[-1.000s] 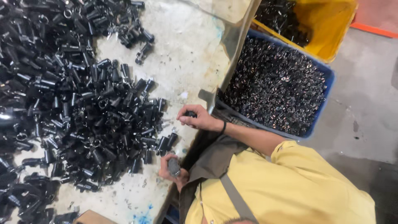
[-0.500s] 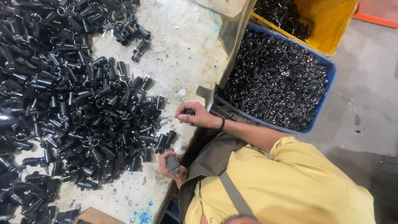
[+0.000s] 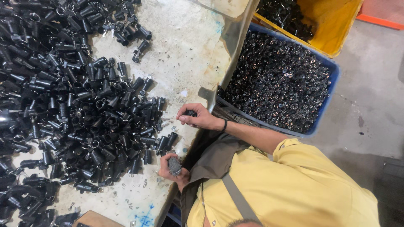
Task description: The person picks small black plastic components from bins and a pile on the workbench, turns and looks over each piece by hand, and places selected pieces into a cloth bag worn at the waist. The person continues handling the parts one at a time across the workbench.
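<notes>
Heaped black tubular fittings (image 3: 80, 113) cover the worktable (image 3: 189, 46); the pile runs off the left edge. Left hand (image 3: 171, 168), at the table edge, has its fingers curled around a dark grey part (image 3: 174, 166), kind unclear. Right hand (image 3: 197, 117) pinches a small black piece (image 3: 192, 113), mostly hidden by fingertips. Blue crate (image 3: 332, 71) holds small black rings; yellow bin (image 3: 336, 25) is cut off at the top.
</notes>
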A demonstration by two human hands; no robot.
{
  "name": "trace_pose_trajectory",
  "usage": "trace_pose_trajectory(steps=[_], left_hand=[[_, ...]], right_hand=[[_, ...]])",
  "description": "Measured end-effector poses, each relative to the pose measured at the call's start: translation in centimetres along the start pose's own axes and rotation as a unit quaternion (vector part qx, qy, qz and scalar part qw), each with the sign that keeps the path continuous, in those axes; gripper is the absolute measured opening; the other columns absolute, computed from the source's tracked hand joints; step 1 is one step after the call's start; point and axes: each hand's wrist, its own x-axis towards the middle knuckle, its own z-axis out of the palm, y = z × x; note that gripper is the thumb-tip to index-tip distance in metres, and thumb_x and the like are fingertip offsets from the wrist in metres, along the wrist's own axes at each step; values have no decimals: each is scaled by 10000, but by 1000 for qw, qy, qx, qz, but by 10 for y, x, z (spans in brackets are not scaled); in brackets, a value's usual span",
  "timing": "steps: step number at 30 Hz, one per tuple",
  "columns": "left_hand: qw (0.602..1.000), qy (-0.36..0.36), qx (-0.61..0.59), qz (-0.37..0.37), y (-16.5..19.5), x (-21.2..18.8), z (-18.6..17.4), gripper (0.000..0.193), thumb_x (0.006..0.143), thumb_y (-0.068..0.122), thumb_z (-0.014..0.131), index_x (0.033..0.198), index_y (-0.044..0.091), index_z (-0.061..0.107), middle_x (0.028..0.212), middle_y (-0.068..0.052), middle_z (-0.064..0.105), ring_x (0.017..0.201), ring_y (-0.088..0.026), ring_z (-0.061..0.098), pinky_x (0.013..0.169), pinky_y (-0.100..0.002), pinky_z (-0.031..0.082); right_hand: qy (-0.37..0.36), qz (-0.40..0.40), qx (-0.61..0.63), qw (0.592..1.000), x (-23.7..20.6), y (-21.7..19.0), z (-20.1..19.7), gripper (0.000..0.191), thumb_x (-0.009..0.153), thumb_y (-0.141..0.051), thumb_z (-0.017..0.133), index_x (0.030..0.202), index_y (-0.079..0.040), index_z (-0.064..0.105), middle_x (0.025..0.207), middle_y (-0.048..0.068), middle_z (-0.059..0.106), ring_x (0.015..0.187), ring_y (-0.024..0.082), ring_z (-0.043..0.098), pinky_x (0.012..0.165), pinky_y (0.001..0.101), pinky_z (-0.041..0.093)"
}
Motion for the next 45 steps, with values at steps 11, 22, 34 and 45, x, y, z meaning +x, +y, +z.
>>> trace_pose_trajectory(steps=[11, 22, 34, 45], left_hand=[[999, 16, -17, -25, 3, -4, 2, 871, 851, 891, 428, 860, 42, 624, 639, -16, 509, 571, -126, 500, 533, -281, 344], [998, 42, -36, 7, 12, 9, 8, 701, 922, 732, 467, 886, 54, 640, 754, -20, 597, 672, -137, 548, 598, -287, 397], [999, 18, 32, -19, 12, 12, -1, 401, 913, 443, 495, 892, 75, 653, 713, -43, 581, 625, -160, 583, 581, -305, 425], [996, -68, 58, -20, 17, -14, -53, 178, 801, 150, 590, 955, 82, 650, 810, -106, 663, 729, -307, 659, 681, -366, 471]], right_hand=[[1, 8, -4, 1000, -4, 5, -3, 222, 1005, -249, 706, 1098, -48, 697, 823, -19, 675, 582, 16, 506, 502, 195, 397], [28, 0, -80, 996, 3, -12, 2, 208, 1012, -269, 727, 1100, -80, 716, 913, -31, 702, 729, 18, 579, 620, 217, 484], [29, 55, -87, 994, 9, -5, 2, 224, 988, -288, 714, 1066, -78, 706, 797, -27, 681, 595, 20, 541, 509, 199, 434], [84, 102, 71, 989, 3, 8, -9, 322, 1047, -335, 547, 1132, -36, 633, 816, 31, 627, 547, 84, 493, 430, 223, 355]])
